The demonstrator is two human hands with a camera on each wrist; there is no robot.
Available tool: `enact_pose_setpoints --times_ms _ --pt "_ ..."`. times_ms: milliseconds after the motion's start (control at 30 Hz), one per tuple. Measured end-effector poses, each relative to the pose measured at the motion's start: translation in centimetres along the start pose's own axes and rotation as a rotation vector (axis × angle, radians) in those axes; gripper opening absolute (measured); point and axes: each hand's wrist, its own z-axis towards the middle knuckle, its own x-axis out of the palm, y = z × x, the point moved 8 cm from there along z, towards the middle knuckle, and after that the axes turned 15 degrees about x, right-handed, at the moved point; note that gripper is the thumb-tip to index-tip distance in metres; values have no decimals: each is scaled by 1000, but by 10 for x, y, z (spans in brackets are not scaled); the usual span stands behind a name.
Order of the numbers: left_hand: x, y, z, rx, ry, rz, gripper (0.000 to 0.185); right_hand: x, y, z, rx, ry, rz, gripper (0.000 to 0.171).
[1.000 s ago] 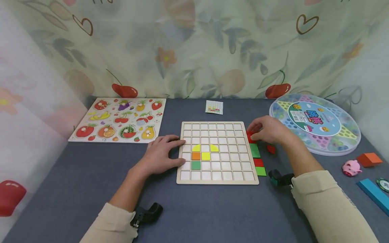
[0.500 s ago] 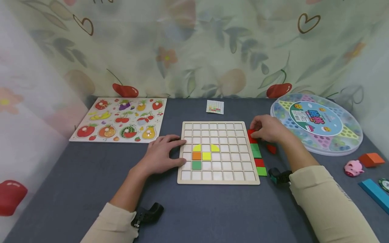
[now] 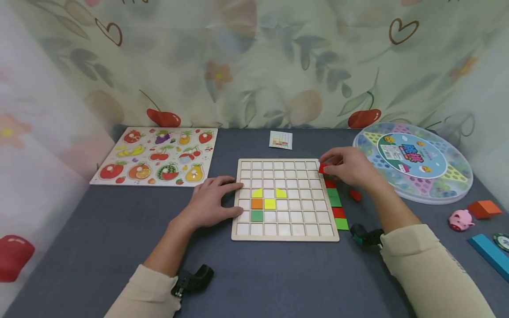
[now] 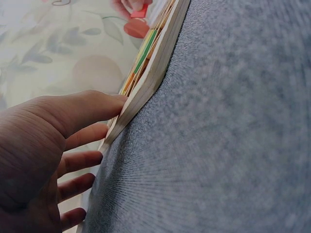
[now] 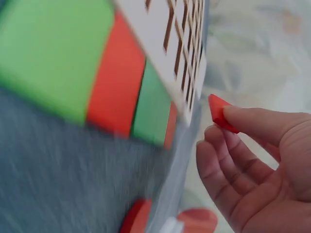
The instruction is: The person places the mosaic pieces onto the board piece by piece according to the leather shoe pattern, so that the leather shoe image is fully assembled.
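Your right hand (image 3: 350, 170) pinches a red tile (image 3: 322, 168) between thumb and fingertips, held just above the far right corner of the wooden grid board (image 3: 284, 199); the right wrist view shows the tile (image 5: 221, 113) clear of the board edge, gripped by one end so that the rest of the piece stays free. Your left hand (image 3: 212, 201) lies flat with straight fingers pressed against the left edge of the board, holding nothing; this contact braces the board on the grey worktop (image 3: 254, 274) so that it does not slide. Inside the grid sit two yellow pieces (image 3: 257, 193), an orange tile (image 3: 256, 204), a yellow square (image 3: 269, 204) and a green tile (image 3: 256, 216), grouped left of centre. A row of spare red and green tiles (image 3: 336, 207) lies along the right edge of the board, within reach of your right hand, and one more red piece (image 3: 355, 195) lies just beside that row. A small pattern card (image 3: 280, 140) lies beyond the board, facing you for reference. A fruit puzzle (image 3: 157, 155) lies to the left and a round game case (image 3: 413, 161) to the right.
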Motion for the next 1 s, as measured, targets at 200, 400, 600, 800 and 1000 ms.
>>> enact_pose_setpoints --times_ms 200,400,600,800,1000 --pt "0 0 -1 3 -1 1 66 24 26 -15 -37 106 36 25" --pt "0 1 -2 8 -11 2 66 54 56 -30 -147 238 32 19" --pt "0 0 -2 10 -11 -3 65 81 79 -44 -217 304 37 12" --pt "0 0 -2 11 -11 -5 65 103 94 -53 -284 317 -59 14" --pt "0 0 -2 10 -6 -4 65 112 99 -56 -302 296 -120 15"
